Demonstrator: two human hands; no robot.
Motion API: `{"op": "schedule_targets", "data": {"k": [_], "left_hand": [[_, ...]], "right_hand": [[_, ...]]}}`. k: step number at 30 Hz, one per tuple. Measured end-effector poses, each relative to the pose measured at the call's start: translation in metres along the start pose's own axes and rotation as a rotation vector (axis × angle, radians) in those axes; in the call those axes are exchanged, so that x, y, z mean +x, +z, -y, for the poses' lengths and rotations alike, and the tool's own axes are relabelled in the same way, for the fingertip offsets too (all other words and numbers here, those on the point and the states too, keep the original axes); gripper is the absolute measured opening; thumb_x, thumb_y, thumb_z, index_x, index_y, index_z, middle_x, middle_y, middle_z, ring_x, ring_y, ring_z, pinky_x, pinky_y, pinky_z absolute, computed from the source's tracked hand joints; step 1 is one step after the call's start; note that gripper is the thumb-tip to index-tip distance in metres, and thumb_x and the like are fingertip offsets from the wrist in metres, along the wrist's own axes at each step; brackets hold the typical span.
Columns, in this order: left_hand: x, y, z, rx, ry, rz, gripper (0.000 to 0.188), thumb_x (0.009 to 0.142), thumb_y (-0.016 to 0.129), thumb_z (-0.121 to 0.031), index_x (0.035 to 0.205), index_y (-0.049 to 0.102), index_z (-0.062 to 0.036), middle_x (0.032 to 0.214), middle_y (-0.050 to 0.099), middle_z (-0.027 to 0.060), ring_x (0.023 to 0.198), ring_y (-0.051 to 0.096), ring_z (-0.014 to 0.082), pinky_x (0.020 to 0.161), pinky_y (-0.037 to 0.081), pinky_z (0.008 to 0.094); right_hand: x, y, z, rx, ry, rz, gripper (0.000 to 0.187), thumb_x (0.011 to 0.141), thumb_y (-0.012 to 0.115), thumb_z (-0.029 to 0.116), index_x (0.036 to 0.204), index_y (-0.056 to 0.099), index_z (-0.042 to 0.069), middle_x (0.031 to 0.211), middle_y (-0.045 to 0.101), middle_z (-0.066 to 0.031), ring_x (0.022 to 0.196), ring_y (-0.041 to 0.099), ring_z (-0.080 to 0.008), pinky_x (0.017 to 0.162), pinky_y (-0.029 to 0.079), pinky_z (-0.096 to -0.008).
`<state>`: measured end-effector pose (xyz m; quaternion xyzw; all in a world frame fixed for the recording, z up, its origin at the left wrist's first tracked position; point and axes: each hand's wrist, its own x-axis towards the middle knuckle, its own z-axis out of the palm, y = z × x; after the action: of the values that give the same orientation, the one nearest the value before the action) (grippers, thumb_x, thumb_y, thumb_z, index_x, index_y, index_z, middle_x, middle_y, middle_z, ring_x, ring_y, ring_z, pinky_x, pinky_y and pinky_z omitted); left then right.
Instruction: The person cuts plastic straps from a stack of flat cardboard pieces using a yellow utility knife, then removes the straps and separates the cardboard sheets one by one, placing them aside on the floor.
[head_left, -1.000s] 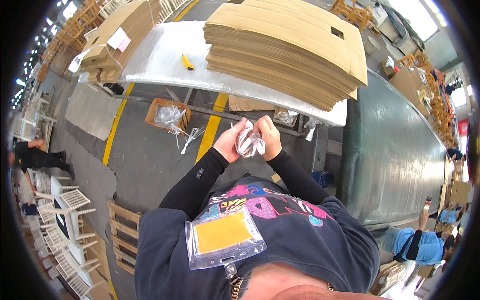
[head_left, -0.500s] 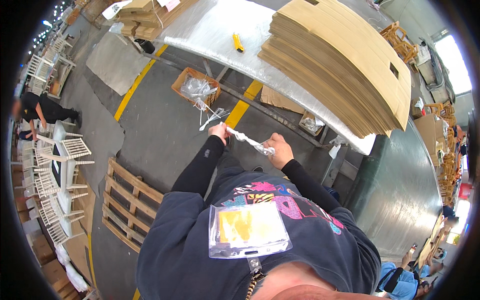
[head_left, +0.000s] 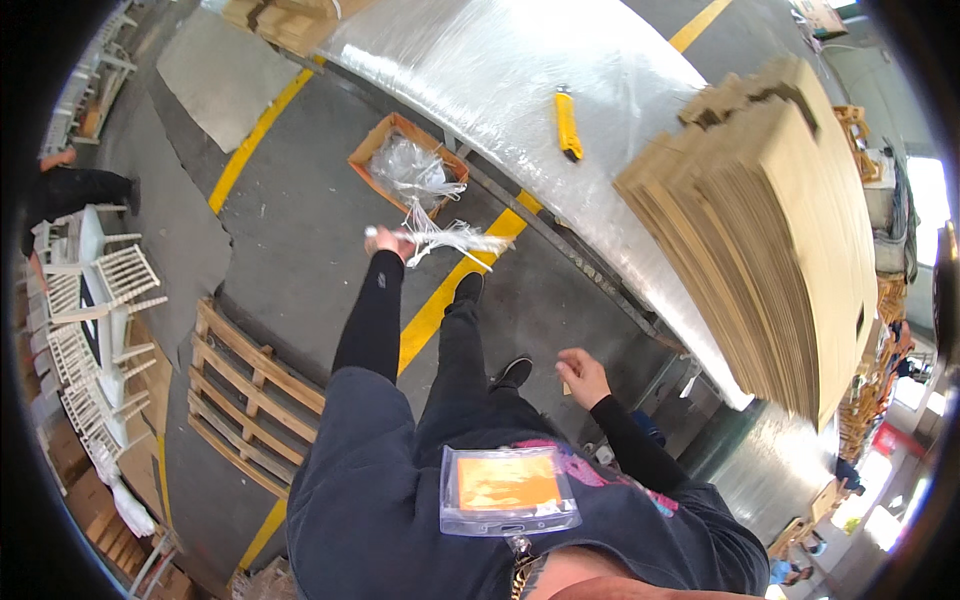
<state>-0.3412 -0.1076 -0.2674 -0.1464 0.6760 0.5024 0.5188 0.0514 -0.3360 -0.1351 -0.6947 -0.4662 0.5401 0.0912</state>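
Note:
My left hand point(head_left: 388, 243) is closed on one end of a bundle of white plastic strips point(head_left: 455, 238), reaching forward above the floor beside an open box point(head_left: 368, 178). The loose strips fan out to the right over a yellow floor line. Clear crumpled plastic point(head_left: 410, 168) and more white strands fill the box and spill over its near edge. Well apart from the strips, my right hand point(head_left: 583, 377) hangs near my right side, its fingers loosely bent and apart from the thumb, with nothing visible in it.
A plastic-covered table point(head_left: 470, 60) runs across ahead, carrying a yellow utility knife point(head_left: 567, 125) and a tall stack of flat cardboard point(head_left: 770, 230). A wooden pallet point(head_left: 250, 390) lies at left, near white chairs point(head_left: 110, 290) and a person point(head_left: 85, 195).
My right hand has let go of the twisted white strips and drawn back toward me. The left hand has moved left and forward toward the box, and the strips now spread out.

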Motion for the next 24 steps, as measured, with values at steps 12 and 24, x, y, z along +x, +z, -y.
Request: {"op": "schedule_targets", "data": {"k": [12, 24], "left_hand": [[0.27, 0.039, 0.089, 1.009, 0.249, -0.027, 0.148, 0.056, 0.09, -0.062, 0.154, 0.006, 0.0104, 0.157, 0.025, 0.033, 0.146, 0.032, 0.0385, 0.119, 0.028, 0.0382], [0.335, 0.022, 0.19, 1.08, 0.304, -0.303, 0.025, 0.088, 0.062, -0.019, 0.093, 0.064, 0.0058, 0.091, 0.067, 0.0294, 0.091, 0.066, 0.0461, 0.08, 0.051, 0.0527]], "right_hand": [[0.226, -0.058, 0.09, -0.873, -0.861, -0.554, 0.05, 0.067, 0.08, 0.004, 0.113, 0.065, 0.014, 0.123, 0.049, -0.0118, 0.119, 0.048, -0.0371, 0.101, 0.041, -0.0521], [0.238, -0.055, 0.077, -1.071, -0.946, -0.522, 0.039, 0.086, 0.064, 0.047, 0.102, 0.066, 0.012, 0.129, 0.035, -0.0165, 0.127, 0.034, -0.0405, 0.102, 0.033, -0.0582]]}}
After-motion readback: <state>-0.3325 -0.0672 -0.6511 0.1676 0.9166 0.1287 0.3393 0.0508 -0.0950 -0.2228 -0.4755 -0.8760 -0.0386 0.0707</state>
